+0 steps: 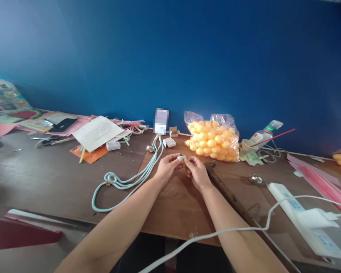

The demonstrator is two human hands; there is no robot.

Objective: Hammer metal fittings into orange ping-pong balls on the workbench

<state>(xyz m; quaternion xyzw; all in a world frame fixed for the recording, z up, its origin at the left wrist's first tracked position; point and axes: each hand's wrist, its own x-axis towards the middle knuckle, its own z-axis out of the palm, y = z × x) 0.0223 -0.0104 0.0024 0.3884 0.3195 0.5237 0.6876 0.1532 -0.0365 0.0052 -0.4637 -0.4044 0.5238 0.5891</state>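
Both hands meet over the brown table, pinching one small shiny silver ball-like piece [181,157] between them. My left hand [168,167] grips its left side with thumb and fingers. From the right, my right hand [196,171] holds it too, fingers curled underneath. A bit of yellow shows below the silver; the fingers hide the rest. A similar silver piece [150,148] lies by the pale blue cord [130,182], left of my hands. Another silver piece [255,179] rests to the right, near the power strip.
Behind my hands stand a clear bag of orange-yellow balls [211,141] and a phone [161,121] leaning on the blue wall. A white power strip [307,220] lies right, its cable [238,229] crossing over my right forearm. Papers [98,132] and scissors [52,140] lie left.
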